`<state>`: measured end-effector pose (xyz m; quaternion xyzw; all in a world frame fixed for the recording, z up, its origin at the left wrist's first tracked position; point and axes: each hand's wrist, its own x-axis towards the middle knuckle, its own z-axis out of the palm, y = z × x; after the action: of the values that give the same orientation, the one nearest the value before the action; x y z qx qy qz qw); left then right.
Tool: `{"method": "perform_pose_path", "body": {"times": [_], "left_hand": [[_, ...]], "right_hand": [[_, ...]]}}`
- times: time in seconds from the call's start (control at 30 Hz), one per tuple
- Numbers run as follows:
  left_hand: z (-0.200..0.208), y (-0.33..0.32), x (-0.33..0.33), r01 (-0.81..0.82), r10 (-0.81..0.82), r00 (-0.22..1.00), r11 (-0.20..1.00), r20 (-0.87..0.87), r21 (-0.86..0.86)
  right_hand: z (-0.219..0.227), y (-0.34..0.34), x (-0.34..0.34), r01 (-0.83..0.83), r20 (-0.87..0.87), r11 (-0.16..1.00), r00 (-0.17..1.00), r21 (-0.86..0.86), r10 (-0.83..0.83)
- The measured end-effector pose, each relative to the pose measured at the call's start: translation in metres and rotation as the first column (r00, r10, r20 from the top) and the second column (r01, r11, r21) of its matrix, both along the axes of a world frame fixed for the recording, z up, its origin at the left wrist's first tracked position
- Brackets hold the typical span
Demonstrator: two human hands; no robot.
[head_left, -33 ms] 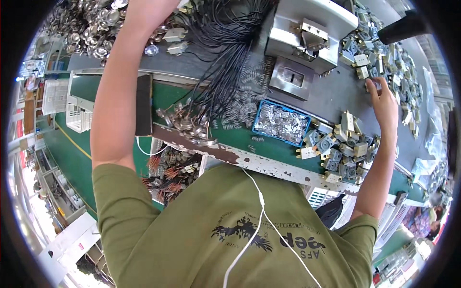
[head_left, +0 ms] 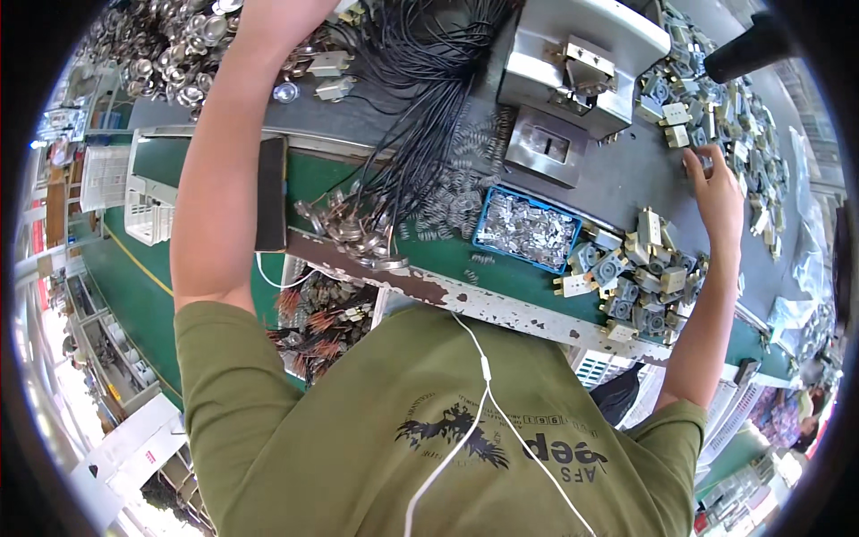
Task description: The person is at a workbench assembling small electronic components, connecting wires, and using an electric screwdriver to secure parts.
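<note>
My left hand [head_left: 284, 20] reaches up to the top edge, beside a heap of shiny round metal parts [head_left: 192, 54] and a bundle of black wires [head_left: 429, 98]. Its fingers lie out of the picture. Over on the right, my right hand [head_left: 718, 192] is closed, thumb and finger pinching a small grey part [head_left: 706, 164] that they largely cover. It is at the edge of a long pile of grey and cream block-shaped parts [head_left: 738, 125]. A metal press fixture [head_left: 586, 76] with a slotted steel block [head_left: 546, 148] stands between my arms.
A blue tray [head_left: 483, 219] of small metal pieces sits near the bench front. Left of it lie loose springs [head_left: 445, 208] and wire ends with round metal parts [head_left: 353, 228]. More block-shaped parts [head_left: 649, 277] lie by my right forearm. A black cylindrical object [head_left: 747, 52] juts in at upper right.
</note>
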<state>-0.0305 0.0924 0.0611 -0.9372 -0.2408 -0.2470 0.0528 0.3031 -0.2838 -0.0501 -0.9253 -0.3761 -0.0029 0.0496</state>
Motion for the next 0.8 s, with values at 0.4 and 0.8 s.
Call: {"method": "perform_pose_path", "body": {"times": [0.4,0.8], "left_hand": [[-0.095,-0.086,0.023,0.502,-0.450,0.849,0.851,-0.277,0.155],[-0.055,-0.076,0.011,0.543,-0.590,0.807,0.763,-0.033,-0.351]], "right_hand": [[0.046,-0.004,-0.102,-0.335,-0.070,0.751,0.890,0.569,0.451],[0.014,0.060,-0.167,-0.577,0.022,0.701,0.778,0.418,0.628]]}}
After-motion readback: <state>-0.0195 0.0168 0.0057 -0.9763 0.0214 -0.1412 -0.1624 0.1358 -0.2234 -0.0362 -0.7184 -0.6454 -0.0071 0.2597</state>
